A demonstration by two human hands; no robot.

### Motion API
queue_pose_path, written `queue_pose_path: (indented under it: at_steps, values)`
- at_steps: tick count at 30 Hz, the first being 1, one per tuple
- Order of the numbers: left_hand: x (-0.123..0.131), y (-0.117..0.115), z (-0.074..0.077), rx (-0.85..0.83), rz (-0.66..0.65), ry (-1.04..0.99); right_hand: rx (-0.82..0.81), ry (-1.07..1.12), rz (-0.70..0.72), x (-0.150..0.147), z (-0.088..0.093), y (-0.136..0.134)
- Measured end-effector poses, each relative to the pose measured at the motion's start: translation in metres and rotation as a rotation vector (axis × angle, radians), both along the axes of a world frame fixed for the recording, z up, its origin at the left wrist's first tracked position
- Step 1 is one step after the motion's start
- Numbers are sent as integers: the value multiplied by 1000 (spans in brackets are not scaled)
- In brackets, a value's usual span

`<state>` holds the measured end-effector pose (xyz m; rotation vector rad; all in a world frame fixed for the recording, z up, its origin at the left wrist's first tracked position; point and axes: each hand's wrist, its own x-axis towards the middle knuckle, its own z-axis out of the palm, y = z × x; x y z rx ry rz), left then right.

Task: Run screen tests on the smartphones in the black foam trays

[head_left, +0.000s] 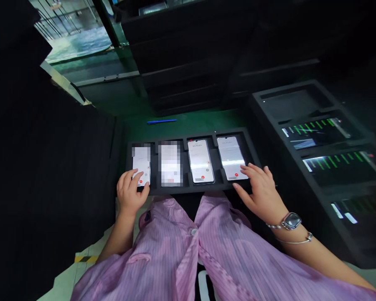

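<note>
Four smartphones sit in the black tray: probably light, stiff, slick, fragile; best gripped by long edges. At the tray's near corners, left hand and right hand grasp nothing, fingers loosely parted.

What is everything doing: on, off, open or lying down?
Four slim white-screened phones: on, face up.
Black rectangular slotted tray holding them: slots filled.
Three dark-screened phones with green marks: on, face up.
Slim blue pen: lying flat.
Square silver watch: worn, face dark.
Left hand: open.
Right hand: open.
</note>
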<state>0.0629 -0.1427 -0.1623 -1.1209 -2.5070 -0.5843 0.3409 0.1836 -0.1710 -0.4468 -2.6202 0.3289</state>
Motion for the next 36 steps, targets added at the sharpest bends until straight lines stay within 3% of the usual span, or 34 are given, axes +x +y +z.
queue_pose_path:
  at_steps: [3,7,10,15,19,24,31,34,36]
  values:
    - [0,-2,2,-14,5,-53,-44,-14,-25,5,-7,5]
    - [-10,0,8,-47,35,-184,-195,127,-106,1,-2,13]
    - [-30,11,15,-85,127,-287,-450,233,-180,-12,4,25]
    - [-68,36,24,-191,260,-371,-889,278,-181,-50,0,39]
    - [-81,46,26,-288,276,-394,-1051,339,-294,-69,0,47]
    - [-89,54,29,-317,303,-419,-1290,236,-384,-69,15,73]
    - [-96,64,28,-303,309,-375,-1137,-223,-369,-83,38,85]
    - [-93,68,22,-259,321,-307,-1032,-251,-380,-80,60,78]
    - [-92,68,19,-237,332,-307,-951,-149,-368,-68,79,70]
